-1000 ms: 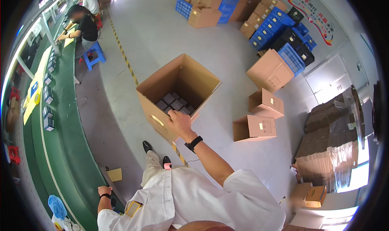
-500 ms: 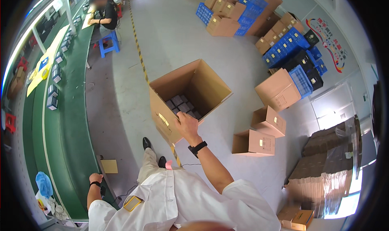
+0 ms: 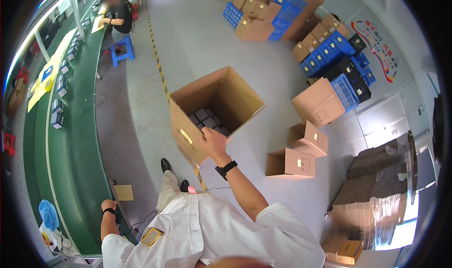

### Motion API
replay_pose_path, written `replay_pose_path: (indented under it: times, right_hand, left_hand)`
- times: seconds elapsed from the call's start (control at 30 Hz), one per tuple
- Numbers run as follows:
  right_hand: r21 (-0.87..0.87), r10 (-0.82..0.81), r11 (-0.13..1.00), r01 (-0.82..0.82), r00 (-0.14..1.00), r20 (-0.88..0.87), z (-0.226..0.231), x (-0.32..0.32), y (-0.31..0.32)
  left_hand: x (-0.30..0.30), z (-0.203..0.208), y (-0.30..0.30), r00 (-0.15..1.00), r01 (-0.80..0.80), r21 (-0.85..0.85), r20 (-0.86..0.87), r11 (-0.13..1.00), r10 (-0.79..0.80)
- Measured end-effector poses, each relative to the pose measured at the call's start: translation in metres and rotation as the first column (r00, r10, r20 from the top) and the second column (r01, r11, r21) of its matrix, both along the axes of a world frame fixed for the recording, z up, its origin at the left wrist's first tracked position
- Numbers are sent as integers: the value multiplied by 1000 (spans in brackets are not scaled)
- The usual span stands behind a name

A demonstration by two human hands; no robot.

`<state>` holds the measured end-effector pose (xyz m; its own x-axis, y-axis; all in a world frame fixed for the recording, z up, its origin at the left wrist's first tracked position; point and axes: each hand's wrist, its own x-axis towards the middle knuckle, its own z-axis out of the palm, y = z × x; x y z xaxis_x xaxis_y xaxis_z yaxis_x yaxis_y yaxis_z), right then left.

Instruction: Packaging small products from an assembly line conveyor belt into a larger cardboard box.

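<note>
In front of me on the floor stands a tall open cardboard box with its top flaps up or cut away. Several small grey blocks or packs lie at its bottom. Over the near rim my right hand is closed, the fingers hooked on the cardboard wall. My left hand is at the edge of the green conveyor bench, with its fingers curled in. Whether it holds anything there is hidden.
Small dark boxes line the bench. A person sits farther along it near a blue stool. Two open cartons stand to the right. Beyond are stacked blue crates and wrapped flat cardboard. A yellow-black floor stripe runs past the box.
The whole view has shifted slightly, so the scene sits a little farther left. My right hand keeps its place on the box rim, and my left hand stays by the bench edge.
</note>
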<state>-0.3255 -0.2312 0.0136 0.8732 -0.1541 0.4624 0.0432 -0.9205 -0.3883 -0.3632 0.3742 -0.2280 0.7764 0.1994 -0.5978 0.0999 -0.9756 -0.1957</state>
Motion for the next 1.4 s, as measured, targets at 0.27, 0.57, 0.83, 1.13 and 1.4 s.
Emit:
replay_pose_path:
  times: [0.27,0.57,0.83,1.13,1.4]
  right_hand:
    - [-2,-11,1000,11,1000,-7,1,-1,-1]
    - [-47,-39,998,35,996,-86,1,-1,-7]
    - [1,-13,1000,13,994,-105,0,1,-1]
    - [-39,-15,999,9,987,-159,4,-1,-2]
    - [-66,5,998,-19,978,-209,9,-2,-2]
  left_hand:
    - [7,5,-6,1000,7,18,-11,1000,-7]
    - [16,11,-17,999,-25,17,-42,1000,26]
    - [-4,2,-7,999,-37,-2,-4,999,37]
    - [-13,10,-30,974,-218,12,59,976,217]
    - [-6,19,-38,944,-330,57,17,942,330]
